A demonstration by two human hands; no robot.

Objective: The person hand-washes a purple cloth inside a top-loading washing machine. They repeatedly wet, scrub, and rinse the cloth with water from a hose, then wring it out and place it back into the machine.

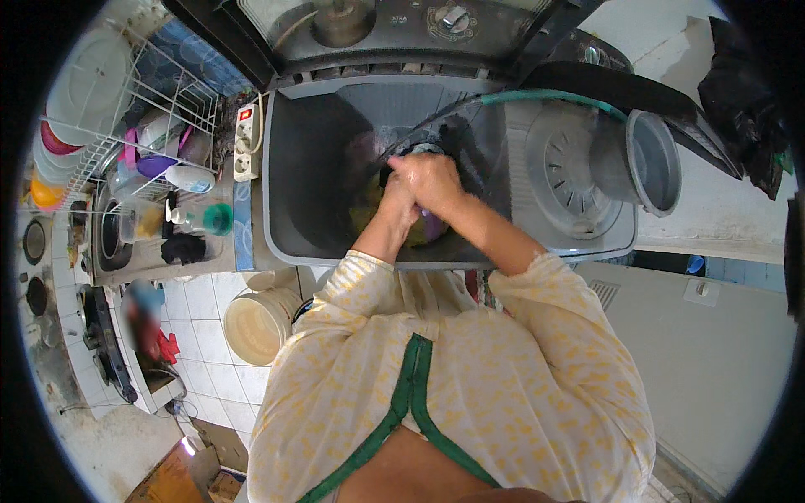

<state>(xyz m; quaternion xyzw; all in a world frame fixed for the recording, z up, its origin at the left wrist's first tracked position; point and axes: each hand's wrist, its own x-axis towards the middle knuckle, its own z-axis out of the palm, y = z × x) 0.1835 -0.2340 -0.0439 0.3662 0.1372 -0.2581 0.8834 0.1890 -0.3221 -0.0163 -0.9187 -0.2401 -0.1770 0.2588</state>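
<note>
Both my hands are pressed together, wet, over the grey wash tub (302,188) of a twin-tub washing machine. My right hand (434,179) lies over my left hand (397,198) and covers most of its fingers. A dark wet cloth (424,139) is bunched in their grip and shows just beyond the knuckles. Below them, a yellowish and purple cloth (433,226) lies low in the tub. A hose, teal (547,95) at its right part and dark further left, crosses the tub's far side and reaches close to my hands.
A grey pail (654,163) leans on the spin-side lid (566,182) at right. The machine's raised lid (402,38) stands behind. At left are a power strip (246,141), a wire dish rack (182,107) and a pump bottle (207,218). A cream bucket (258,327) stands on the tiles.
</note>
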